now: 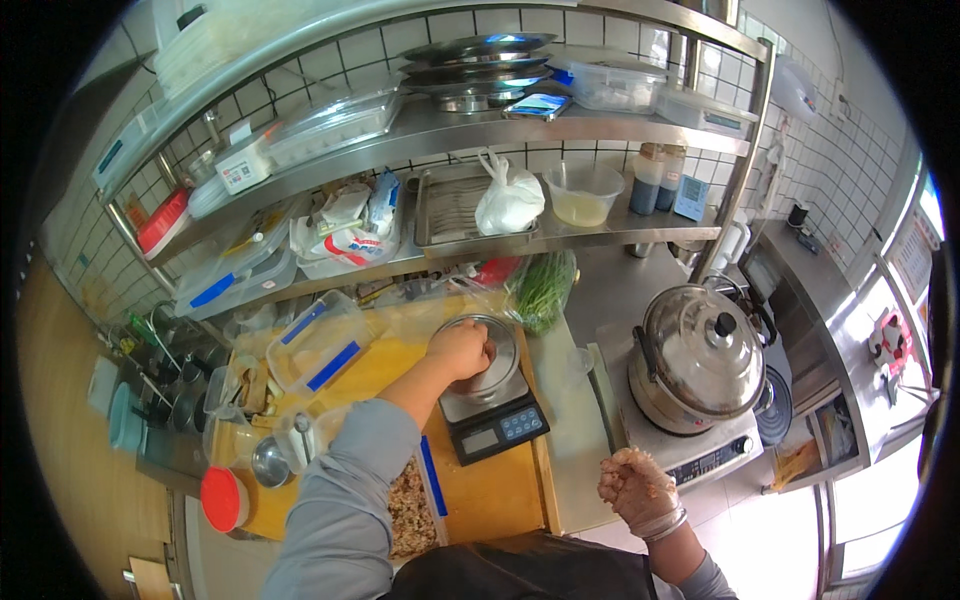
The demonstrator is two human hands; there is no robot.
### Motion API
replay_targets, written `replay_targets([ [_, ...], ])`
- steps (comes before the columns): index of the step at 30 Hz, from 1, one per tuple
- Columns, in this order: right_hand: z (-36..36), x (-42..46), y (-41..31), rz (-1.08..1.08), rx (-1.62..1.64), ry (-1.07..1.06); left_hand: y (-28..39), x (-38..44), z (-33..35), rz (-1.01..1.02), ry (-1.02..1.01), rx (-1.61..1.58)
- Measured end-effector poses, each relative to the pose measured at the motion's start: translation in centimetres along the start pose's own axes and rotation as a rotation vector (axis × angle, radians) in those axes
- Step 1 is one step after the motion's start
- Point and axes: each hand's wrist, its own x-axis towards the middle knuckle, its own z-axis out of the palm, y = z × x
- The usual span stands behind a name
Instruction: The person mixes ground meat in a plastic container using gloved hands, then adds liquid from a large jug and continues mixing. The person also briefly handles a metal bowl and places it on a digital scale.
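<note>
My left hand [461,349], bare, rests at a round steel dish [501,375] on a digital kitchen scale [495,429]; its fingertips are hidden, so whether it grips anything is unclear. My right hand [636,487], in a clear plastic glove smeared with minced food, is raised at the lower right, fingers curled; the palm is hard to see into. Below my left forearm, a blue-clipped container holds a chopped meat-like mixture [412,510]. Left of the scale lies a clear plastic container [319,341] with blue clips. A bag of green chives or similar greens [544,291] sits behind the scale.
A lidded steel pot [697,360] stands on an induction cooker [709,469] at the right. At the left are a red-lidded tub [223,499] and a small steel bowl [271,461]. Steel shelves [600,133] with trays, bags and containers span the back above the wooden board [510,491].
</note>
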Motion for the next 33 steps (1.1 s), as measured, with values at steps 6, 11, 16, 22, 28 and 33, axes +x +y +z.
replay_targets([
  [6,-1.1,4.8,-0.9,0.149,-0.028,0.004,-0.9,-0.8,-1.6,0.066,0.015,0.026],
  [11,-2.1,7.6,-1.2,0.214,-0.022,-0.060,-0.3,-4.3,-1.6,0.202,0.032,0.006],
  [16,-2.8,9.6,-1.3,0.275,0.011,-0.074,1.0,-4.9,-2.2,0.250,0.001,0.018],
  [22,-2.9,10.8,-1.1,0.327,-0.015,-0.027,1.2,-5.5,-2.8,0.312,-0.137,0.072],
  [28,-3.1,10.9,-0.8,0.328,-0.040,-0.033,1.4,-5.3,-3.1,0.245,-0.190,0.035],
  [33,-3.3,10.6,-1.2,0.314,-0.051,0.005,-2.0,-1.2,-7.8,-0.105,0.383,-0.627],
])
